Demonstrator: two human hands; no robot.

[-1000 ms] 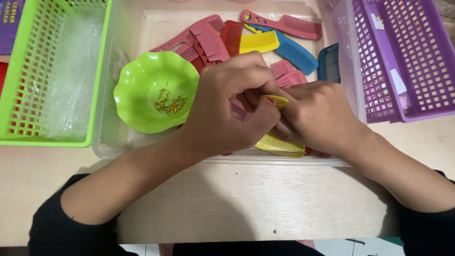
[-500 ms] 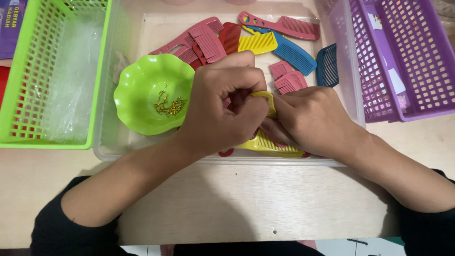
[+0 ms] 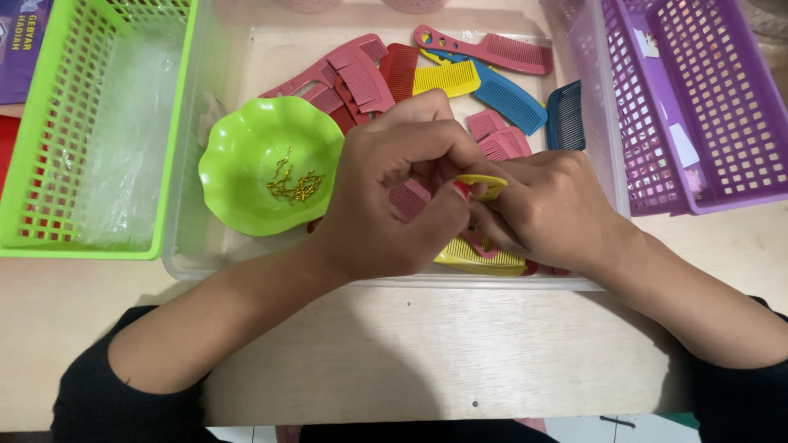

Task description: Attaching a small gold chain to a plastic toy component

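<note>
Over a clear plastic tray [image 3: 213, 271] my left hand [image 3: 394, 197] and my right hand [image 3: 550, 205] meet, fingers pinched together on a yellow comb [image 3: 484, 185] and a pink comb [image 3: 408, 199] held between them. Another yellow comb [image 3: 480, 258] lies under my hands at the tray's near edge. A green scalloped bowl [image 3: 271, 164] with thin gold wire ties in it sits just left of my left hand. Several loose combs, pink [image 3: 361, 78], yellow [image 3: 446, 79] and blue [image 3: 509, 98], lie at the tray's far side.
A green mesh basket [image 3: 90, 131] holding clear plastic bags stands at the left. A purple mesh basket [image 3: 698, 107] stands at the right. The tray rests on a pale wooden table [image 3: 427, 353]. A dark blue comb [image 3: 565, 115] leans by the tray's right wall.
My hands have stayed together over the tray. The yellow comb between my fingers has turned and lifted slightly, and a pink comb now shows under my left fingers.
</note>
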